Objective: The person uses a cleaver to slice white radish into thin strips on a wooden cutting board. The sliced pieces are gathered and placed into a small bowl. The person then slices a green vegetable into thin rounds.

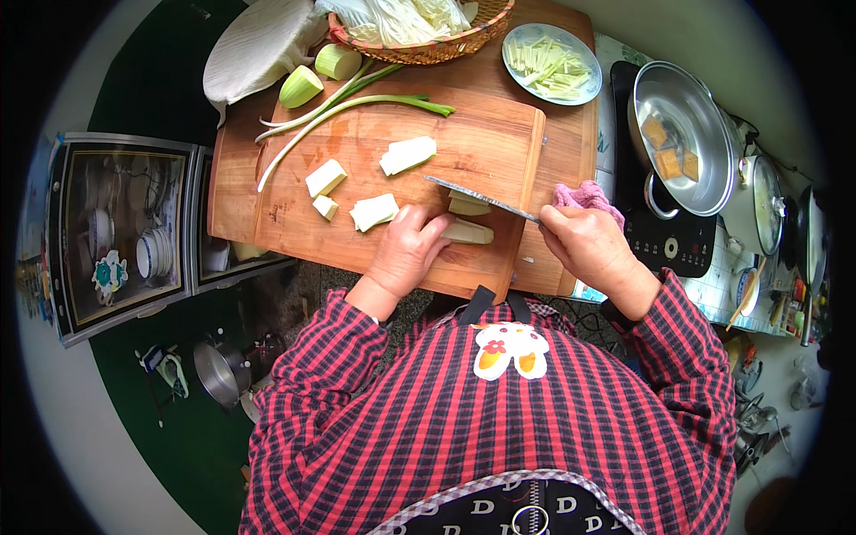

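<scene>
My right hand (pixel 588 247) grips the handle of a kitchen knife (pixel 481 194), its blade seen nearly edge-on and reaching left over the wooden cutting board (pixel 374 254). Beneath the blade lie pale vegetable slices (pixel 470 206), partly covered by it. The fingertips of my left hand (pixel 409 249) hold a long pale vegetable piece (pixel 469 233) against the board near its front right. Left of that hand is a small sliced stack (pixel 374 211). Farther back sit another sliced stack (pixel 408 155), a peeled chunk (pixel 326 178) and a small offcut (pixel 325 207).
Spring onions (pixel 321 124) and green-skinned vegetable pieces (pixel 301 87) lie at the back left, near a wicker basket (pixel 428 50) of cabbage leaves. A plate (pixel 511 73) holds vegetable strips. Right are a pink cloth (pixel 585 195) and a metal pan (pixel 712 167) with brown pieces in liquid.
</scene>
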Motion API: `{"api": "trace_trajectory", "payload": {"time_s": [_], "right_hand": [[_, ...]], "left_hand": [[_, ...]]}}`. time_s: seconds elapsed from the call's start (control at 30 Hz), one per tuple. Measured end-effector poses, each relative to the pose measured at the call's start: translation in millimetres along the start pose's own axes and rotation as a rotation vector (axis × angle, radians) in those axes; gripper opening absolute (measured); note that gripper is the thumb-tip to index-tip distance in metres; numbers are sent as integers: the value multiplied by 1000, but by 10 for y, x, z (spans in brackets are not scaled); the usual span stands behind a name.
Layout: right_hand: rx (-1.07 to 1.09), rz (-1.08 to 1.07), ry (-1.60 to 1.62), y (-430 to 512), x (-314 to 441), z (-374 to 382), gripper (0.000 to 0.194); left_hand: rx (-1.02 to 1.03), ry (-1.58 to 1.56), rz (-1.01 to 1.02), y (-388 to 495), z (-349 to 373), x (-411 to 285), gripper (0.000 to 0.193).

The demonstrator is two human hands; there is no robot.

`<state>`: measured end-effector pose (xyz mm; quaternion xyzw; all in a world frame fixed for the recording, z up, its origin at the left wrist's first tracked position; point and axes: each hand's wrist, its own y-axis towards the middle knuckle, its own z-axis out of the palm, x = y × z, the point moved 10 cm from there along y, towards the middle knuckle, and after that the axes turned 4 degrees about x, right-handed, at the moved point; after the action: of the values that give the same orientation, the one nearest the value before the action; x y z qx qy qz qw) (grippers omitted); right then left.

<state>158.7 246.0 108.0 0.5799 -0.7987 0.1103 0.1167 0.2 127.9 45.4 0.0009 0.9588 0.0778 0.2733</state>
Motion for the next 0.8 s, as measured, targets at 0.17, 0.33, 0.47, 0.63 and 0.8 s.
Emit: {"api": "trace_trajectory", "payload": {"time_s": [0.17, 0.33, 0.47, 0.63, 0.8], "right_hand": [[-5, 29, 13, -16, -22, 25, 12], [-11, 38, 50, -31, -36, 33, 13], [-6, 49, 61, -29, -51, 53, 13], [-11, 47, 83, -35, -53, 49, 13], [2, 49, 93, -42, -72, 70, 13]], "left_hand": [[-112, 22, -21, -31, -63, -82, 49], [-119, 36, -123, 24, 110, -8, 53], [-209, -6, -71, -17, 55, -3, 49], [-128, -63, -112, -1, 138, 47, 43], [-162, 41, -68, 77, 48, -161, 43]]}}
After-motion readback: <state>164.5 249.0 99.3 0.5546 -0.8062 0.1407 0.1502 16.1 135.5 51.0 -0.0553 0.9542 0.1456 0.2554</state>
